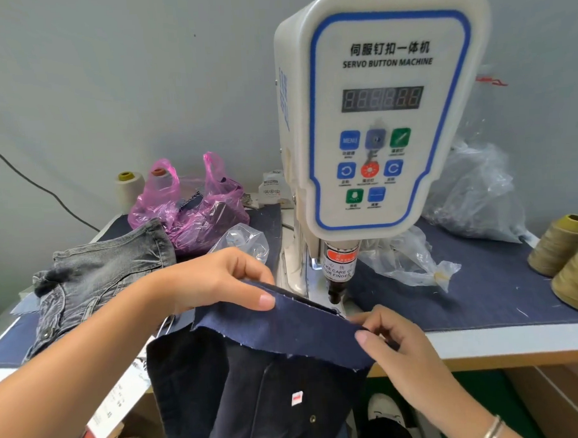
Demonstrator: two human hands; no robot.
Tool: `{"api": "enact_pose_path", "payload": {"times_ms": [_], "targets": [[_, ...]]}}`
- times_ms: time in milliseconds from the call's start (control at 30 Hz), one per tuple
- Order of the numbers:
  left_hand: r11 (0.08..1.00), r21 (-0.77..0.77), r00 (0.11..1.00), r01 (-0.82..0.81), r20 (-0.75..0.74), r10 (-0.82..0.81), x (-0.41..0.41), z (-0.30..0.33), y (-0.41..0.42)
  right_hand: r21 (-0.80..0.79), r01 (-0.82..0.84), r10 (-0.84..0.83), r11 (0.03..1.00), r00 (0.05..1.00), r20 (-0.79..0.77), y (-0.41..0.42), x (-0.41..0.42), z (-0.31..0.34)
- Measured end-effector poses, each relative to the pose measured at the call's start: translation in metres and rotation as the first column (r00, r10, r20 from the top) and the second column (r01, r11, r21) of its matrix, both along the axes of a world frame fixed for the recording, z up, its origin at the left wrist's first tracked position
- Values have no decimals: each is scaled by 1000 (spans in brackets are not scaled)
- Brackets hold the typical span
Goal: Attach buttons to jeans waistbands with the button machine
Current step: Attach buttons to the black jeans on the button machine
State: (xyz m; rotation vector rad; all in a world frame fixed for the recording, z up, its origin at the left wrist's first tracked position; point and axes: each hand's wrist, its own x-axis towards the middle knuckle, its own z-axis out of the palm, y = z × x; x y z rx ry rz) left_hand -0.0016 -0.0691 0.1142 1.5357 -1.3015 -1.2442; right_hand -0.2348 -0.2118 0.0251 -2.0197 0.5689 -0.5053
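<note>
A white servo button machine (385,115) stands on the table, its black punch head (337,291) pointing down behind the cloth. I hold a dark navy jeans waistband (285,328) stretched in front of the punch. My left hand (217,281) pinches the band's left upper edge between thumb and fingers. My right hand (388,333) pinches its right end. The rest of the dark jeans (249,396) hang down over the table's front edge, with small metal rivets showing low down.
A grey washed pair of jeans (94,277) lies at the left. Behind it are a pink plastic bag (187,206) and clear bags (472,194). Tan thread cones (560,246) stand at the right edge. A navy cloth (499,295) covers the table.
</note>
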Motion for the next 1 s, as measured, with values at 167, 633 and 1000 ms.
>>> {"api": "enact_pose_path", "payload": {"times_ms": [167,633,1000], "targets": [[1000,8,996,31,80,-31,3,1,0,-9,-74,72,997,988,-138,-10,1,6],[977,212,928,-32,369,-50,24,-45,-9,392,-343,405,854,911,-84,-53,3,26],[976,197,819,-87,572,-42,22,-73,-10,472,-338,442,815,888,-128,-68,25,13]]}}
